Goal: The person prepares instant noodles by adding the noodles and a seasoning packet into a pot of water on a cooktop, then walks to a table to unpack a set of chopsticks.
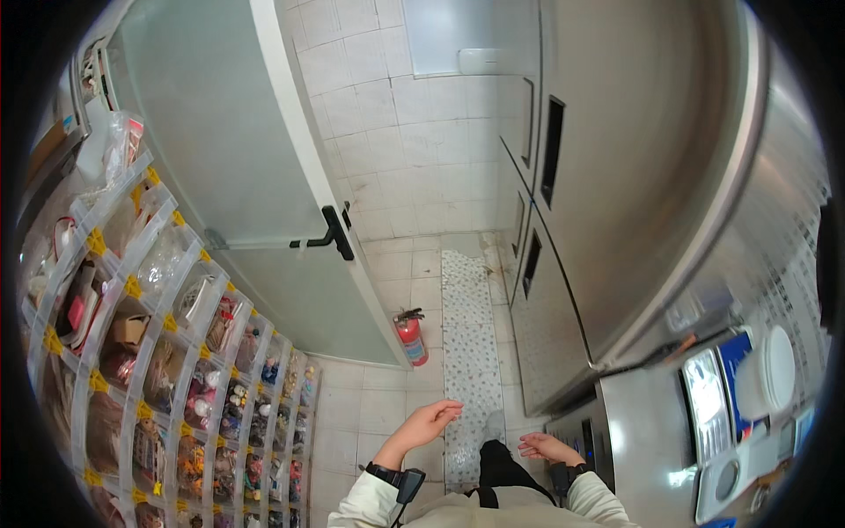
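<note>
My left hand [427, 423] hangs in the air above the tiled floor, holding nothing, its fingers loosely stretched towards the right. To the right, my right hand [547, 448] is also bare, with its fingers apart and slightly bent. Both wrists wear dark straps with small devices, below pale sleeves. Between the hands runs a patterned floor mat [471, 352], and one dark-trousered leg [510, 466] shows over it. Nearest to my right hand is a steel counter [647, 422]; neither hand touches anything.
Clear stacked bins [132, 290] with yellow clips hold small packaged items on the left. A frosted door [220, 158] with a black handle [333, 235] stands ajar. Beside it is a red fire extinguisher [411, 337]. Steel cabinet doors [634, 176] rise on the right. White lids [776, 370] and a scale [726, 480] sit on the counter.
</note>
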Available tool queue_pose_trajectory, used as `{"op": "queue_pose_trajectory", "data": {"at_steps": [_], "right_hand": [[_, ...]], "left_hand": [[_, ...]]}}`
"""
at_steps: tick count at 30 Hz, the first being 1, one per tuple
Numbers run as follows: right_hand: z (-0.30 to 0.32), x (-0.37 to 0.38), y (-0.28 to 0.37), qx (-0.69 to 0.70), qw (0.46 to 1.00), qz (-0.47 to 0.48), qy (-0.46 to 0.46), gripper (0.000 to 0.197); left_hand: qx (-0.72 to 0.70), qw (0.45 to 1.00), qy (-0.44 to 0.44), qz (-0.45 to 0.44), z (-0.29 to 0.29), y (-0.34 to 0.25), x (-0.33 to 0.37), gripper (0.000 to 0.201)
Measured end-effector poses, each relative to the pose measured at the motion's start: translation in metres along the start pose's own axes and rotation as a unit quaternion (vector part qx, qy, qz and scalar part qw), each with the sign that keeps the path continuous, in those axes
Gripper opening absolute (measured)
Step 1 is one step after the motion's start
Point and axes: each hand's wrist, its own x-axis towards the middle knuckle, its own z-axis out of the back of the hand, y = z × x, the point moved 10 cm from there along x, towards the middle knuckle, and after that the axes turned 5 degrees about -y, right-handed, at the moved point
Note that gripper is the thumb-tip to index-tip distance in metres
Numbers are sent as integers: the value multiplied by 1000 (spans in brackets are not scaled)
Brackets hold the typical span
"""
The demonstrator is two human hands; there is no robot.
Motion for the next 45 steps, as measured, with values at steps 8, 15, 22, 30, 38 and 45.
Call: {"op": "queue_pose_trajectory", "data": {"at_steps": [8, 15, 22, 30, 38, 45], "right_hand": [[53, 211, 112, -186, 975, -114, 39, 42], [105, 388, 188, -571, 808, -60, 133, 39], [162, 538, 334, -569, 805, -83, 147, 38], [202, 580, 509, -385, 919, -72, -41, 42], [115, 765, 615, -563, 819, -46, 101, 29], [4, 1027, 699, -837, 414, 173, 313, 29]], "left_hand": [[-87, 984, -135, 72, 116, 53, 121, 27], [-288, 925, -116, 218, 122, 109, 149, 37], [-256, 935, -167, 180, 238, 104, 331, 38], [-415, 848, -302, 134, 386, 95, 454, 37], [-396, 752, -481, 216, 466, 154, 440, 41], [-378, 548, -741, 87, 580, 149, 402, 30]]}}
